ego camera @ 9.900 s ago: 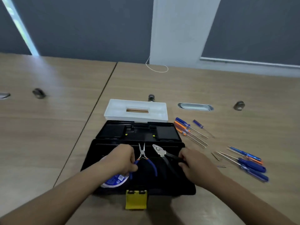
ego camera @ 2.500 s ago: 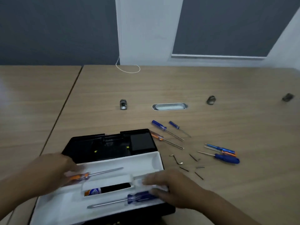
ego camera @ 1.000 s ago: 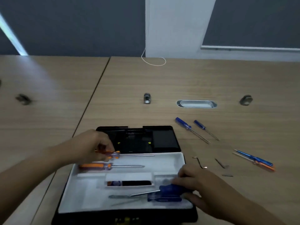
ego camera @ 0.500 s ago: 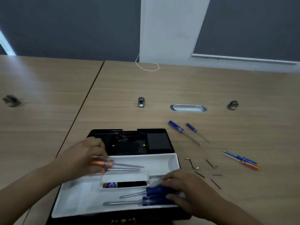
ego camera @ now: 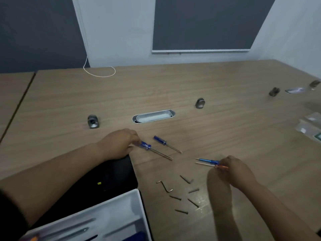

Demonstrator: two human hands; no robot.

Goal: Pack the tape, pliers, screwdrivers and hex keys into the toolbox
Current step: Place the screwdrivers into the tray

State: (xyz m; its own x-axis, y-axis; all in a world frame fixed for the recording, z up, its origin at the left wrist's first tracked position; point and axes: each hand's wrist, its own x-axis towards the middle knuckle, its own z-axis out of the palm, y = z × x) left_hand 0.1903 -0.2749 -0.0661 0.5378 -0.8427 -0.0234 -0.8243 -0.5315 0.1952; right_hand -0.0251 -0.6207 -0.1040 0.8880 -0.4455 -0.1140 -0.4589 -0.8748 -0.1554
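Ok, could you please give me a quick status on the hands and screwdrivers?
Left hand grips long blue screwdriver. Right hand pinches blue-and-orange pair. Small blue screwdriver, hex keys lie loose on table.

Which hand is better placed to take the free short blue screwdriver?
Probably the left hand: it pinches the long blue screwdriver, and the short blue screwdriver lies right beside that. The right hand is farther away, holding two screwdrivers.

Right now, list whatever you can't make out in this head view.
Head view only.
Toolbox inside: hidden by tray and left arm; tape, pliers unseen.
Tray contents: blurred, cut by bottom edge.
Left hand, right hand: backs hide fingers on screwdrivers; grip unclear.
Hex keys: small, blurred; count unsure.
Packets: blurred, cut by right edge.
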